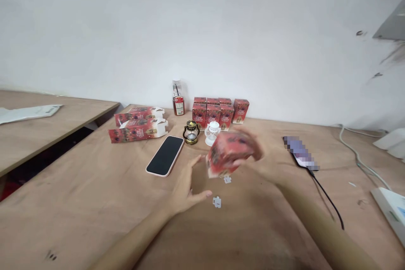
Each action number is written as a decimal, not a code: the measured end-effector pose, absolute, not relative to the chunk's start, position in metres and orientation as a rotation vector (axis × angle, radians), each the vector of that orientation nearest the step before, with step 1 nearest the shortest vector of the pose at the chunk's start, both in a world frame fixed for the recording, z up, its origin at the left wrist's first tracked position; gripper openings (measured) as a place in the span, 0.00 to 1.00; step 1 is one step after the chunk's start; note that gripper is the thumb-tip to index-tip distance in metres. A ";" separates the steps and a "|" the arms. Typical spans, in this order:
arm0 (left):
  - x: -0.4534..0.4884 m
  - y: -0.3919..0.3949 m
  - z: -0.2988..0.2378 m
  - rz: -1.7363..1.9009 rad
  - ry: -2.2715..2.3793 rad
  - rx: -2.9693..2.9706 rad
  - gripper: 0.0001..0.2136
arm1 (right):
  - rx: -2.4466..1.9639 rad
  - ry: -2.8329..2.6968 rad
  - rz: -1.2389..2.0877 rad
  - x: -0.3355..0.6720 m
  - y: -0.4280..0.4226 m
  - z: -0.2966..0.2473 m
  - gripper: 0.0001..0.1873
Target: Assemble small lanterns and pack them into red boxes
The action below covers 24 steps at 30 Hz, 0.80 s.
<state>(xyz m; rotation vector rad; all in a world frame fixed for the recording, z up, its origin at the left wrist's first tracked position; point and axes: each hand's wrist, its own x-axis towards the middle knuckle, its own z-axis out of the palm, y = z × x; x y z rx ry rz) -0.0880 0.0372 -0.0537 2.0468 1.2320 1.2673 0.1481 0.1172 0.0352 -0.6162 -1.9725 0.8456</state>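
Observation:
My right hand (253,152) grips a red printed box (228,154), tilted above the table and smeared by motion. To its left, my left hand (188,190) has its thumb and fingers spread, with nothing between them. Just behind the held box stand a white mini lantern (212,133) and a bronze-coloured mini lantern (191,133). Small grey paper cutouts (217,202) lie on the table below the box. Several upright red boxes (213,114) are grouped against the wall.
Flattened red cartons (138,130) lie at the back left, near a bottle (178,101) of dark red liquid. A phone (165,156) rests left of my hands. On the right are another phone (300,153) with a black cable (327,200) and a white cable (354,149).

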 end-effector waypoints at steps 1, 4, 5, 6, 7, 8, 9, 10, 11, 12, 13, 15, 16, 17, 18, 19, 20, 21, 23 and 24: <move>-0.089 0.037 -0.054 1.255 1.258 2.076 0.35 | -0.654 -1.863 0.874 0.161 0.131 0.041 0.45; -0.090 0.038 -0.053 1.206 1.357 2.130 0.30 | -0.758 -1.661 0.894 0.199 0.187 0.045 0.50; -0.089 0.038 -0.052 1.191 1.381 2.151 0.29 | -0.800 -1.616 0.900 0.210 0.208 0.041 0.51; -0.089 0.038 -0.051 1.180 1.396 2.173 0.29 | -0.839 -1.585 0.912 0.218 0.228 0.035 0.51; -0.089 0.038 -0.050 1.178 1.405 2.200 0.28 | -0.868 -1.559 0.923 0.224 0.247 0.027 0.51; -0.089 0.038 -0.049 1.186 1.413 2.228 0.28 | -0.882 -1.547 0.942 0.227 0.265 0.018 0.52; -0.090 0.038 -0.048 1.199 1.421 2.259 0.27 | -0.879 -1.520 0.967 0.228 0.281 0.008 0.52; -0.090 0.038 -0.048 1.214 1.432 2.288 0.27 | -0.866 -1.479 1.003 0.227 0.294 -0.001 0.53; -0.092 0.039 -0.047 1.233 1.446 2.311 0.27 | -0.858 -1.443 1.050 0.225 0.306 -0.009 0.52; -0.093 0.040 -0.047 1.256 1.462 2.325 0.26 | -0.852 -1.404 1.086 0.221 0.317 -0.017 0.52; -0.094 0.041 -0.048 1.280 1.477 2.331 0.26 | -0.841 -1.373 1.123 0.216 0.325 -0.025 0.52; -0.097 0.043 -0.049 1.310 1.506 2.327 0.25 | -0.813 -1.332 1.227 0.208 0.340 -0.037 0.51; -0.098 0.044 -0.050 1.317 1.519 2.323 0.25 | -0.802 -1.325 1.284 0.204 0.345 -0.042 0.49; -0.099 0.045 -0.051 1.312 1.527 2.323 0.24 | -0.796 -1.324 1.338 0.201 0.350 -0.046 0.46; -0.100 0.046 -0.051 1.302 1.530 2.327 0.24 | -0.796 -1.327 1.383 0.198 0.354 -0.050 0.42; -0.101 0.046 -0.052 1.291 1.530 2.330 0.24 | -0.802 -1.334 1.414 0.195 0.356 -0.054 0.38; -0.103 0.047 -0.052 1.288 1.527 2.332 0.24 | -0.808 -1.343 1.432 0.193 0.359 -0.056 0.35; -0.104 0.047 -0.052 1.289 1.523 2.333 0.24 | -0.810 -1.351 1.447 0.190 0.360 -0.058 0.32; -0.107 0.049 -0.051 1.304 1.527 2.314 0.23 | -0.806 -1.369 1.461 0.182 0.360 -0.061 0.28; -0.108 0.049 -0.051 1.319 1.538 2.290 0.22 | -0.801 -1.379 1.462 0.178 0.360 -0.061 0.27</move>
